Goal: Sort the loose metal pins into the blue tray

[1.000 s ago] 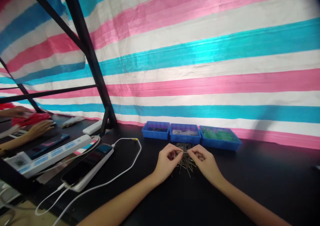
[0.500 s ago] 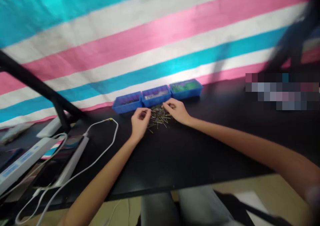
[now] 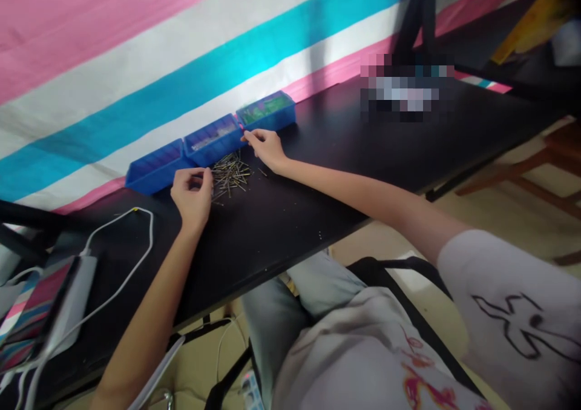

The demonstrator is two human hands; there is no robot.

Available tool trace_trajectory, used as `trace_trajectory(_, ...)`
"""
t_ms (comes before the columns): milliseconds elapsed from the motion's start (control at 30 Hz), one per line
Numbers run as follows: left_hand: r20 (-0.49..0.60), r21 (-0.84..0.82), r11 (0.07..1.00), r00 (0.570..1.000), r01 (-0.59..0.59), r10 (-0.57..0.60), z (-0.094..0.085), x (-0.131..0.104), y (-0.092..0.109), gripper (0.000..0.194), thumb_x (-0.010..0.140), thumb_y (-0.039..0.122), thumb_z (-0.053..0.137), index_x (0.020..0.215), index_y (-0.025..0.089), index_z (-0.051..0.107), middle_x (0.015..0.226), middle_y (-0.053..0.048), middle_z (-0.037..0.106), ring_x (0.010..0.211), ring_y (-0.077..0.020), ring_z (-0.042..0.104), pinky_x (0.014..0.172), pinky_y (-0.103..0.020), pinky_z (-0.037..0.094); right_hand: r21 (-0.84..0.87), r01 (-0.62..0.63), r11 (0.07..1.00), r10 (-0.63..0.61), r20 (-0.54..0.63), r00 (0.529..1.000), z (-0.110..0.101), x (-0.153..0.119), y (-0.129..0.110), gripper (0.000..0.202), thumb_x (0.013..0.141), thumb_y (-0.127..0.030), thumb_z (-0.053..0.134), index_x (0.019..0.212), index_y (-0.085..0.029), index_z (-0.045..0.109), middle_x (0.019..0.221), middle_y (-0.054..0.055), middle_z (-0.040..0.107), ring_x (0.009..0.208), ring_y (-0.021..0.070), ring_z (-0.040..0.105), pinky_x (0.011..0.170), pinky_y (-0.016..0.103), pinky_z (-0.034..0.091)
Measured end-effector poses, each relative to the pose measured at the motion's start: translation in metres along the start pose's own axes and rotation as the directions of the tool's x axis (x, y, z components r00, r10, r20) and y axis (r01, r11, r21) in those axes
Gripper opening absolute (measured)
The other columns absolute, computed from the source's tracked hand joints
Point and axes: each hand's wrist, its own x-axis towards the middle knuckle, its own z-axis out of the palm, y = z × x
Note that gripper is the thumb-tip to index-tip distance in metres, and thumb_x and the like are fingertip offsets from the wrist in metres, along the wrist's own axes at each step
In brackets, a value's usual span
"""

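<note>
A heap of thin metal screws or nails (image 3: 231, 172) lies on the black table; their exact kind is too small to tell. At its left edge rests my left hand (image 3: 193, 193), fingers curled and thumb against fingertips, with any held piece hidden. My right hand (image 3: 267, 146) is pinched beyond the heap's right side, close to the blue bins; what it pinches cannot be made out. Behind the heap stand three blue bins in a row: the left bin (image 3: 157, 171), the middle bin (image 3: 215, 149) with clear or whitish pieces, and the right bin (image 3: 272, 118) with green pieces.
On the left, a white cable (image 3: 152, 228) loops over the table beside a phone-like dark device (image 3: 59, 301) and a white block (image 3: 75, 304). A striped cloth (image 3: 190, 89) hangs behind the bins. A blurred-out patch (image 3: 403, 89) covers something at the back right.
The camera view has turned right, so everything sits further left. My right hand has moved off the heap toward the gap between the middle and right bins. My left hand stays at the heap's left edge.
</note>
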Motion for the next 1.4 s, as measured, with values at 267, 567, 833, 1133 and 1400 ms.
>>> trace_trajectory(267, -0.013, 0.047, 0.998, 0.999, -0.043, 0.044, 0.002, 0.002, -0.002, 0.017, 0.075, 0.026, 0.06, 0.08, 0.011, 0.065, 0.077, -0.001, 0.055, 0.06, -0.0063, 0.049, 0.052, -0.017, 0.037, 0.077, -0.099, 0.992, 0.098, 0.013, 0.995, -0.006, 0.004, 0.003, 0.03, 0.087, -0.033, 0.048, 0.077, -0.012, 0.067, 0.061, -0.001, 0.055, 0.065, 0.0105, 0.054, 0.065, 0.022, 0.039)
trace_trajectory(567, -0.023, 0.078, 0.993, 0.996, -0.089, 0.091, 0.003, 0.001, 0.0, 0.015, 0.073, 0.022, 0.06, 0.081, 0.011, 0.067, 0.076, -0.001, 0.056, 0.059, -0.0065, 0.05, 0.052, -0.016, 0.037, 0.109, -0.111, 0.988, 0.104, 0.061, 0.993, -0.006, 0.007, 0.006, 0.03, 0.086, -0.034, 0.05, 0.077, -0.012, 0.067, 0.069, 0.0, 0.06, 0.074, 0.0116, 0.056, 0.072, 0.022, 0.039)
trace_trajectory(833, 0.015, 0.121, 0.985, 0.992, -0.126, 0.125, 0.002, -0.001, 0.009, 0.015, 0.072, 0.021, 0.061, 0.081, 0.012, 0.068, 0.072, 0.0, 0.054, 0.061, -0.0081, 0.048, 0.052, -0.017, 0.037, 0.113, -0.096, 0.989, 0.086, 0.092, 0.992, -0.007, 0.008, 0.006, 0.029, 0.085, -0.035, 0.051, 0.074, -0.013, 0.067, 0.064, -0.001, 0.058, 0.07, 0.0113, 0.054, 0.07, 0.021, 0.037)
trace_trajectory(1133, 0.051, 0.135, 0.982, 0.99, -0.136, 0.13, 0.001, -0.003, 0.019, 0.013, 0.072, 0.023, 0.061, 0.079, 0.014, 0.067, 0.069, 0.001, 0.053, 0.059, -0.0092, 0.047, 0.051, -0.019, 0.038, 0.087, -0.113, 0.99, 0.101, 0.138, 0.985, -0.009, 0.006, 0.004, 0.03, 0.085, -0.037, 0.05, 0.077, -0.014, 0.068, 0.065, -0.001, 0.057, 0.069, 0.0118, 0.053, 0.066, 0.021, 0.037)
trace_trajectory(1400, 0.055, 0.13, 0.983, 0.991, -0.13, 0.124, 0.001, -0.003, 0.014, 0.015, 0.072, 0.024, 0.061, 0.081, 0.014, 0.068, 0.073, 0.0, 0.053, 0.059, -0.0089, 0.048, 0.051, -0.019, 0.039, 0.047, -0.123, 0.991, 0.113, 0.165, 0.98, -0.01, 0.006, 0.0, 0.029, 0.086, -0.036, 0.05, 0.077, -0.015, 0.068, 0.064, -0.001, 0.057, 0.069, 0.0114, 0.053, 0.065, 0.02, 0.036)
